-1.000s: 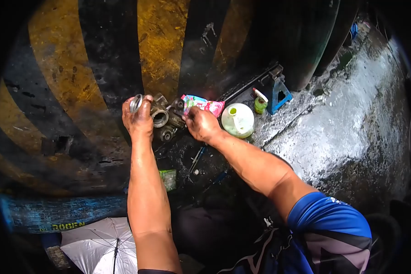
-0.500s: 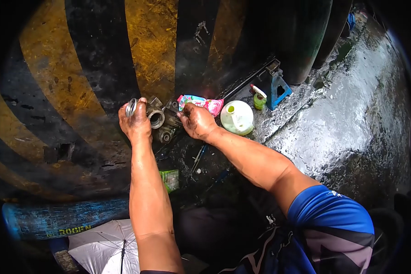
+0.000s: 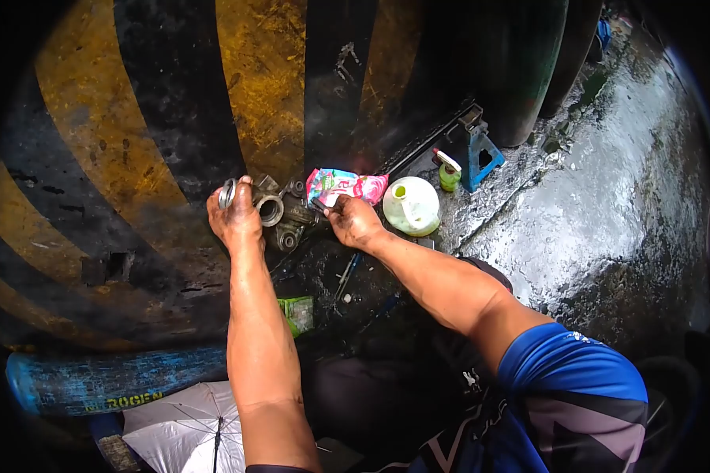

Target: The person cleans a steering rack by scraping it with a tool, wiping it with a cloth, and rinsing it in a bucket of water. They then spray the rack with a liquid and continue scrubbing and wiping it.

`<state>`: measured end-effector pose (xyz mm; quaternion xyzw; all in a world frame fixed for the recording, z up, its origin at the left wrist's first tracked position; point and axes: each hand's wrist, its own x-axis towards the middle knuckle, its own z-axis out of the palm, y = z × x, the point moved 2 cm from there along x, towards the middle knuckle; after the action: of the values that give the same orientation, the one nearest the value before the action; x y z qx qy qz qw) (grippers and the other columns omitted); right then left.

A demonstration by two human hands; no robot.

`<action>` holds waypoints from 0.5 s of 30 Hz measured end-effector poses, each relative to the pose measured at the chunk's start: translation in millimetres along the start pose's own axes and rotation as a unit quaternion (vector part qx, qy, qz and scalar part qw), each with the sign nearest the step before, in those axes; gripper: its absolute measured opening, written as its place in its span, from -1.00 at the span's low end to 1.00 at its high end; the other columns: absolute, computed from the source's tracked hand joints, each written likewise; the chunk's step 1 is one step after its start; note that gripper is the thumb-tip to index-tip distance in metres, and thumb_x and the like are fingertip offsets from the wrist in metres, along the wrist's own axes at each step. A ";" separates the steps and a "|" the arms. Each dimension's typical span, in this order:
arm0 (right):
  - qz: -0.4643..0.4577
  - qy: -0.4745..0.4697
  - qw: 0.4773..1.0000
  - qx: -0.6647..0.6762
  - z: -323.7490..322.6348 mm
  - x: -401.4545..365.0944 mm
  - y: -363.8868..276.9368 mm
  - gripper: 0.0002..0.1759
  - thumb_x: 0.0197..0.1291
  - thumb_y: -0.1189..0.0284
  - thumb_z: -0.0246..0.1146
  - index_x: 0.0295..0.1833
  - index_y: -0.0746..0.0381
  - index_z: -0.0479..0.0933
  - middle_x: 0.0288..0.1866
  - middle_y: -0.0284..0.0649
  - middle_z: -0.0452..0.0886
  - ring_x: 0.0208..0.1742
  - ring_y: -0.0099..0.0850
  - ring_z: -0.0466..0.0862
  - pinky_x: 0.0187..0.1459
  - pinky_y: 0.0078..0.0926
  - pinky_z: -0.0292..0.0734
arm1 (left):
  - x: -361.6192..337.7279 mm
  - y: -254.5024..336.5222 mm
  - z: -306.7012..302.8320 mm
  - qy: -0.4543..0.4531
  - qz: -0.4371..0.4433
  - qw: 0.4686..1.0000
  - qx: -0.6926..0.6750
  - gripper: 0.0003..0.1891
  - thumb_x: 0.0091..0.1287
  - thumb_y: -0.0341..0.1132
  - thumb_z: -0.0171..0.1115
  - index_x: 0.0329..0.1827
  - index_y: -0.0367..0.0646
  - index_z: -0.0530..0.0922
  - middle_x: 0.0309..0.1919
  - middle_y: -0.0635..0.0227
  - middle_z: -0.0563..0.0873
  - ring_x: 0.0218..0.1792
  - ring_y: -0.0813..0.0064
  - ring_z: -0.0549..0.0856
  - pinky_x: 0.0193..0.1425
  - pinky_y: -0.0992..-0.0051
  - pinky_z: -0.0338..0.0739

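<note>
A greasy grey metal casting (image 3: pixel 282 213) with round bores lies on the dark ground against a yellow-and-black striped surface. My left hand (image 3: pixel 235 217) grips its left end, and a shiny metal ring (image 3: pixel 228 192) sits between the thumb and fingers. My right hand (image 3: pixel 353 221) is closed at the casting's right side and pinches a small dark part that I cannot make out. A pink sachet (image 3: pixel 345 186) lies just behind that hand.
A white plastic jug (image 3: pixel 411 206) with a green cap, a small green bottle (image 3: pixel 450 175) and a blue jack stand (image 3: pixel 480 154) stand to the right. A screwdriver (image 3: pixel 345 274) and green box (image 3: pixel 296 313) lie nearer. A blue gas cylinder (image 3: pixel 110 380) and umbrella (image 3: pixel 183 430) are at lower left.
My right hand has shifted slightly right and down along the casting's right side. My left hand keeps its hold on the casting and the ring. The view has drifted a little.
</note>
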<state>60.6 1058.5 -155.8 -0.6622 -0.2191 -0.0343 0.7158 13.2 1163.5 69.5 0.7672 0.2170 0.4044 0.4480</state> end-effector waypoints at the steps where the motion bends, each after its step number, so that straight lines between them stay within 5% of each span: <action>1: 0.000 0.004 1.000 -0.002 -9.2 13.9 -29.3 -0.84 0.28 0.43 0.24 -0.28 0.33 0.51 -0.49 0.00 0.56 -0.51 -0.15 0.55 -0.40 -0.29 0.45 | 1.4 -4.7 1.1 -0.003 -0.017 1.000 -0.025 -0.57 0.07 -0.17 0.47 -0.19 -0.34 0.53 -0.34 0.31 0.64 -0.30 0.50 0.59 -0.13 0.46 0.50; 3: 0.044 -0.003 0.997 -0.065 -34.7 34.2 -118.0 -0.88 0.27 0.48 0.21 -0.28 0.31 0.52 -0.49 -0.02 0.58 -0.49 -0.21 0.56 -0.34 -0.34 0.50 | 3.2 -6.3 -2.0 -0.018 0.019 0.999 0.041 -0.59 0.07 -0.20 0.47 -0.18 -0.33 0.54 -0.35 0.33 0.64 -0.33 0.49 0.58 -0.16 0.47 0.49; 5: 0.055 -0.033 0.995 -0.076 -26.3 23.0 -98.2 -0.87 0.26 0.46 0.22 -0.29 0.31 0.52 -0.50 -0.01 0.58 -0.48 -0.18 0.60 -0.35 -0.32 0.50 | -3.8 3.3 0.5 -0.023 -0.011 1.000 -0.012 -0.59 0.08 -0.20 0.47 -0.19 -0.32 0.54 -0.35 0.34 0.64 -0.31 0.51 0.58 -0.17 0.47 0.48; 7: 0.018 -0.106 0.990 -0.095 -29.7 0.4 -62.3 -0.82 0.22 0.37 0.23 -0.30 0.28 0.52 -0.47 0.04 0.60 -0.38 0.09 0.60 -0.34 -0.14 0.50 | 6.1 -10.9 -5.5 -0.020 -0.003 0.999 -0.032 -0.61 0.08 -0.22 0.47 -0.18 -0.31 0.54 -0.36 0.36 0.62 -0.32 0.53 0.57 -0.17 0.48 0.47; 11: -0.005 -0.127 0.987 -0.100 -38.3 25.5 -122.3 -0.82 0.22 0.38 0.21 -0.29 0.29 0.48 -0.47 0.05 0.60 -0.36 0.11 0.61 -0.33 -0.10 0.52 | -2.3 0.7 -6.8 -0.054 -0.005 0.998 -0.031 -0.60 0.08 -0.23 0.47 -0.14 -0.30 0.55 -0.33 0.35 0.63 -0.32 0.54 0.56 -0.12 0.49 0.48; 15: 0.064 -0.155 0.980 -0.105 -36.4 -0.7 -81.3 -0.80 0.25 0.36 0.22 -0.28 0.30 0.51 -0.48 0.08 0.59 -0.38 0.11 0.59 -0.32 -0.14 0.50 | 10.7 -15.3 -11.2 -0.026 0.030 0.999 0.011 -0.60 0.08 -0.24 0.46 -0.12 -0.31 0.56 -0.32 0.33 0.63 -0.31 0.53 0.57 -0.15 0.49 0.50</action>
<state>42.1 1013.5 -81.2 -0.7437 -0.2798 0.0915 0.6002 10.8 1184.4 63.9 0.7888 0.1868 0.3947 0.4327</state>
